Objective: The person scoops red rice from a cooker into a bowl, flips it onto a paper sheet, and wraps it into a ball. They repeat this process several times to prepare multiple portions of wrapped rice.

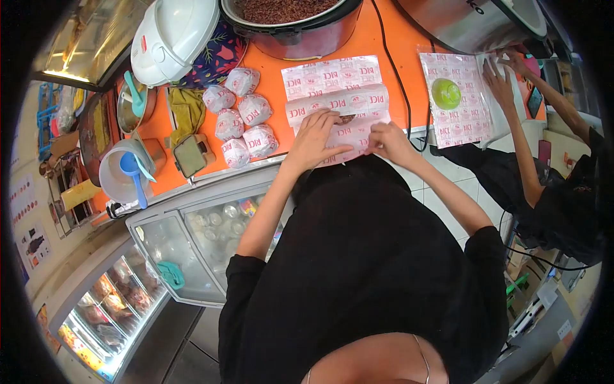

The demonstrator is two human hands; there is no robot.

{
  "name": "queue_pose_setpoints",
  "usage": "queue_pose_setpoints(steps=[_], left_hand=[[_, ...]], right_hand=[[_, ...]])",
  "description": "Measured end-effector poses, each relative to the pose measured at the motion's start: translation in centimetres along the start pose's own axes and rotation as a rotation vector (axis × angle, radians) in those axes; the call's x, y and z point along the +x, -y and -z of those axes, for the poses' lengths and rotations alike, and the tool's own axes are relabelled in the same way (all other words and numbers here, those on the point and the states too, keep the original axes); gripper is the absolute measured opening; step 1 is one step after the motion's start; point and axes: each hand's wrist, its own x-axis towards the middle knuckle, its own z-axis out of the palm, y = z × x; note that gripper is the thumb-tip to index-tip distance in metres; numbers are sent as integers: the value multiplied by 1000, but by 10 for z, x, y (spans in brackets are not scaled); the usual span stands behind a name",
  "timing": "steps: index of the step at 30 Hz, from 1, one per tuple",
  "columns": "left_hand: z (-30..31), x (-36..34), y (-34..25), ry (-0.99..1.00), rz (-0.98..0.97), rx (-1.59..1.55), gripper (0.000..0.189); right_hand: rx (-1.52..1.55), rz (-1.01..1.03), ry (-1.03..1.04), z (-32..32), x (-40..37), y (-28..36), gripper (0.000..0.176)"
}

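1. In the head view, the wrapper (364,101) lay on the orange worktop (268,70), directly in front of the person, its far part folded over toward the near edge.
2. The left hand (318,137) rested on the left part of the wrapper, thumb and fingers spread apart; its grip was released, pressing rather than grasping.
3. The right hand (391,142) was at the near right edge of the wrapper, its grip clenched on the paper between thumb and bent fingers.
4. A little dark filling (346,119) showed in the wrapper beside the left fingertips; it was probably rice, though the hand and the folds hid most of it.
5. Another sheet (332,74), printed alike, lay flat just beyond the wrapper.
6. Six wrapped parcels (254,110) sat close together to the left, in the same print.
7. A pot (297,41) of dark red-brown grains stood beyond the sheet, with a white lid (173,38) to its left.
8. A green cloth (186,115) lay left of the parcels, and a small tub (190,157) stood just nearer.
9. To the right, a green disc (446,94) rested on a printed stack (470,121), with a co-worker's hands (500,80) beside it.
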Motion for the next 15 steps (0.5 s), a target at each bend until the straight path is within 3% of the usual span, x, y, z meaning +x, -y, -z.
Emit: queue_pose_setpoints(steps=[2,4,7,8,9,10,11,12,15], left_hand=[[3,2,-1,25,-23,36,46],[4,4,3,48,-51,76,46],[2,11,16,87,-59,101,39],[4,16,21,174,114,25,36],[7,21,27,260,287,-51,33],[6,24,42,257,282,-46,33],[2,26,61,133,187,-49,33],[5,30,66,10,91,-52,33],[-9,40,74,-152,186,-85,34]], right_hand=[[153,-31,-5,12,14,-3,25],[57,410,-357,22,30,-8,23],[38,494,-391,27,53,-26,20],[34,495,-396,31,60,-33,20],[198,328,-218,36,66,-39,20],[358,158,-38,40,71,-44,21],[376,61,24,52,74,-42,30],[373,65,18,56,80,-46,30],[131,3,-215,48,100,-61,43]])
